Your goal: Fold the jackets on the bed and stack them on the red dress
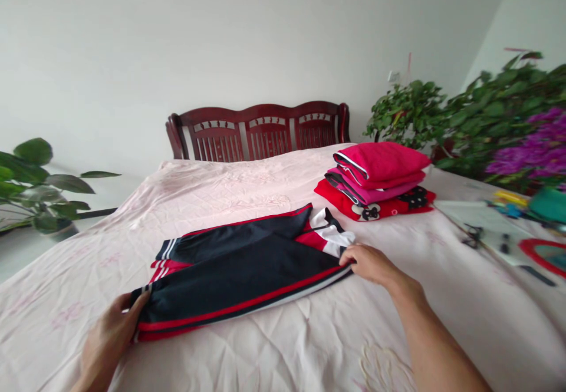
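A navy jacket with red and white trim lies face down or folded on the bed, its sleeves laid across the body; which side is up I cannot tell. At its lower left, the striped cuff is pinched between the thumb and fingers of my left hand. My right hand grips the same jacket at its right end, by the shoulder, fingers closed on the edge. White and red cloth shows around the collar, just beyond my right hand.
A stack of folded red and pink clothes sits right of the jacket on the pale bedsheet. Behind rises a dark wooden headboard. Plants and a side table with a red-rimmed mirror stand at the right; another plant stands left.
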A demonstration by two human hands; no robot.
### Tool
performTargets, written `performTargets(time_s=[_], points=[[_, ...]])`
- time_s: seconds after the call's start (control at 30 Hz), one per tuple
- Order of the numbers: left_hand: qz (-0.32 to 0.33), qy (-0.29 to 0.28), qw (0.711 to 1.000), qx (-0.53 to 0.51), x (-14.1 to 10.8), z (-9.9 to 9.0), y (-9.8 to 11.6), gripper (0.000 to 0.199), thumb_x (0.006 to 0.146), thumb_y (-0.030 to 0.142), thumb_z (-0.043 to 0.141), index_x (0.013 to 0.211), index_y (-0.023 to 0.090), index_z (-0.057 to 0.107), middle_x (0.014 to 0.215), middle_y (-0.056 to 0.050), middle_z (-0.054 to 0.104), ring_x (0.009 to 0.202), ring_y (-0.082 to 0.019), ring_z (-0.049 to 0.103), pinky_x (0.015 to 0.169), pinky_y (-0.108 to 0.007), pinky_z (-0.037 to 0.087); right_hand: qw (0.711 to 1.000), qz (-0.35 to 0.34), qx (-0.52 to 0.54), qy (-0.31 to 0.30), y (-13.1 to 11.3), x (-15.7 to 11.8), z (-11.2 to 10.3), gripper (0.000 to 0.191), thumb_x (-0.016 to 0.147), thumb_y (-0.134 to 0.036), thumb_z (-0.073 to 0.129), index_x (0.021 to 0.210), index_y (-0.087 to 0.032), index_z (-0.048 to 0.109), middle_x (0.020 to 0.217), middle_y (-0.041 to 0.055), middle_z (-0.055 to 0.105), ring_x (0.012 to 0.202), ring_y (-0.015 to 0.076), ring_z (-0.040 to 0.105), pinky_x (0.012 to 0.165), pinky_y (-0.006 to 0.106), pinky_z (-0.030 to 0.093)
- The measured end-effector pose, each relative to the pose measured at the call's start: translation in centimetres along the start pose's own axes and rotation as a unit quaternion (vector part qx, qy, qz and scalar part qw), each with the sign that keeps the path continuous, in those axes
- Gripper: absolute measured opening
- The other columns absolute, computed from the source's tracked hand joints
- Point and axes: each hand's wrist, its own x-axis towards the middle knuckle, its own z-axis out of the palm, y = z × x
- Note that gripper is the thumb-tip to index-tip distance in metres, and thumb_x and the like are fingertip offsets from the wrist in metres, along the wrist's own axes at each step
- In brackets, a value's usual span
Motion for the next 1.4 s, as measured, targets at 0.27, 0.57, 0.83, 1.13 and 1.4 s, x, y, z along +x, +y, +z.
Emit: performTargets(time_s=[0.27, 0.57, 0.83, 1.13, 1.4], points=[[-0.042, 0.01, 0.999, 0.033, -1.2, -0.7, 1.7, 0.073, 0.08, 0.079, 0.039, 0.121, 0.026, 0.065, 0.101, -0.009, 0.077, 0.091, -0.036, 0.07, 0.07, -0.039, 0.051, 0.991, -0.049, 0.022, 0.124, -0.9, 0.2, -1.1, 0.035, 0.073, -0.006, 0.048, 0.082, -0.026, 0.075, 0.094, 0.0005, 0.076, 0.095, 0.0203, 0.067, 0.09, 0.03, 0.048], [-0.055, 0.033, 0.994, 0.094, -2.1, -1.4, 3.1, 0.071, 0.083, 0.074, 0.037, 0.127, 0.024, 0.06, 0.12, -0.013, 0.069, 0.104, -0.037, 0.066, 0.078, -0.044, 0.052, 0.992, 0.043, 0.11, 0.052, 1.3, 1.0, 1.5, 0.03, 0.081, -0.014, 0.049, 0.094, -0.024, 0.074, 0.099, 0.0026, 0.077, 0.094, 0.0205, 0.071, 0.084, 0.03, 0.052], [0.2, 0.096, 0.975, 0.026, -4.7, 0.9, 8.8, 0.044, 0.091, 0.054, 0.04, 0.116, 0.028, 0.065, 0.123, -0.008, 0.065, 0.11, -0.03, 0.062, 0.091, -0.04, 0.048, 0.976, -0.037, 0.211, -0.027, 2.7, -0.5, 0.9, 0.069, 0.059, 0.0, 0.047, 0.121, -0.02, 0.067, 0.12, 0.0071, 0.071, 0.113, 0.0209, 0.065, 0.099, 0.033, 0.05], [0.358, -0.081, 0.93, -0.004, -6.3, 8.8, 23.6, 0.027, 0.094, 0.032, 0.047, 0.108, 0.027, 0.07, 0.114, -0.001, 0.072, 0.106, -0.019, 0.066, 0.092, -0.028, 0.047, 0.979, -0.154, 0.01, 0.135, 2.6, -2.3, 3.1, 0.063, 0.074, 0.001, 0.044, 0.128, -0.025, 0.063, 0.121, 0.0056, 0.066, 0.118, 0.0207, 0.059, 0.105, 0.039, 0.047], [0.308, -0.069, 0.945, 0.082, -5.8, 15.3, 28.1, 0.039, 0.09, 0.043, 0.058, 0.121, 0.02, 0.064, 0.118, -0.014, 0.067, 0.111, -0.031, 0.062, 0.091, -0.041, 0.045, 0.971, -0.079, -0.067, 0.217, 2.6, -2.5, 3.8, 0.053, 0.08, -0.005, 0.048, 0.128, -0.023, 0.06, 0.115, 0.0081, 0.066, 0.105, 0.0256, 0.063, 0.091, 0.042, 0.054]])
